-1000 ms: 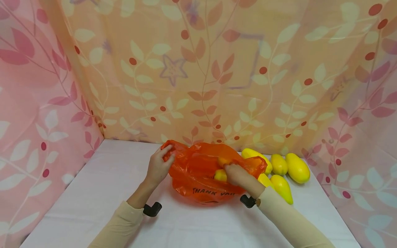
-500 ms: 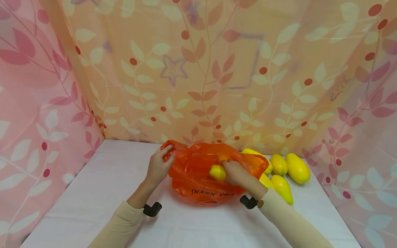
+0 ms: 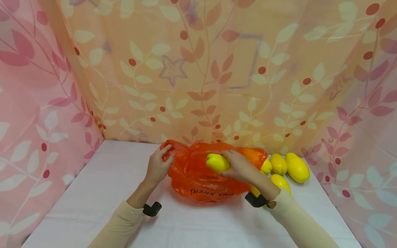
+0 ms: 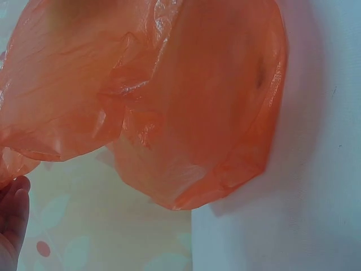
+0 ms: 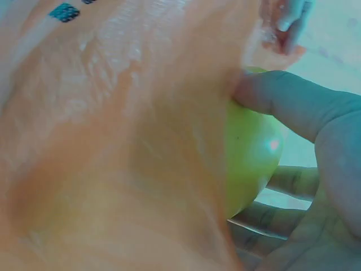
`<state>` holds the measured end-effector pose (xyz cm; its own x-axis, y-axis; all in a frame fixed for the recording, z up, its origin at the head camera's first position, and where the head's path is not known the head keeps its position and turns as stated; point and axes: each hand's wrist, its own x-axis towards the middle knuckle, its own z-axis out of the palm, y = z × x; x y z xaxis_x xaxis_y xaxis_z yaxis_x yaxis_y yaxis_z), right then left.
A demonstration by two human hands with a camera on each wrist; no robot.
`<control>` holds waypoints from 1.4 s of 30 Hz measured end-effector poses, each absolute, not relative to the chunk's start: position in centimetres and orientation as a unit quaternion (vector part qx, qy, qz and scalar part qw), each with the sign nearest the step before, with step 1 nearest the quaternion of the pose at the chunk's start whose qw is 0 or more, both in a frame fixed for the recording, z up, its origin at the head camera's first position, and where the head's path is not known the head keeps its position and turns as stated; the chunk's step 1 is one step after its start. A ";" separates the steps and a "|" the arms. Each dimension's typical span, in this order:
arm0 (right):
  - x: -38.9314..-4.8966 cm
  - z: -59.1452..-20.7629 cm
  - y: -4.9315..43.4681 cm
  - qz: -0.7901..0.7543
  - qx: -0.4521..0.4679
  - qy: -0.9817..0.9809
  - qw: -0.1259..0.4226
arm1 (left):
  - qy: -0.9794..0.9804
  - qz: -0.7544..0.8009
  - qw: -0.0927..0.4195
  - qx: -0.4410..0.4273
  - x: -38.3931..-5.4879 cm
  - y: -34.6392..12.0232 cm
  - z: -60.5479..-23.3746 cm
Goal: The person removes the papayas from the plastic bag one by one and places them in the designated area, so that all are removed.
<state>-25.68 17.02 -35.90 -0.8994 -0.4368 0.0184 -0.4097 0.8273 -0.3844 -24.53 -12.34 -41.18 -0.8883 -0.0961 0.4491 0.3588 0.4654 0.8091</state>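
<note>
An orange-red plastic bag (image 3: 195, 182) printed with "THANK" stands on the table with its mouth towards me. My left hand (image 3: 158, 165) pinches the bag's left rim; in the left wrist view only some fingers (image 4: 17, 206) show beside the bag (image 4: 203, 101). At the mouth of the bag, a yellow mango (image 3: 217, 163) is gripped by my right hand (image 3: 240, 168). Seen from the right wrist, the thumb and fingers curl round the mango (image 5: 254, 152), and the bag's film (image 5: 113, 147) covers part of it. What lies deeper in the bag is hidden.
Several yellow mangoes (image 3: 297, 167) lie on the white table (image 3: 186, 227) right of the bag, some partly behind the right forearm. A patterned curtain (image 3: 198, 69) rises along the table's back edge, with pink ones at both sides. Black wrist cameras (image 3: 152, 209) sit on both wrists.
My right hand has risen with the mango from low inside the bag up to its mouth, so more of the fruit shows. The left hand has stayed at the rim.
</note>
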 end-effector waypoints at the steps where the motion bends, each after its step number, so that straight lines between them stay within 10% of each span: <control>1: -25.6 -35.6 17.1 -0.197 -0.222 0.955 0.033 | -0.826 -0.511 0.224 -0.079 -24.5 -12.4 -41.2; 42: -24.1 -28.7 24.1 -0.376 -0.174 0.906 -0.090 | -0.828 -0.507 0.228 -0.076 -24.7 -12.6 -41.2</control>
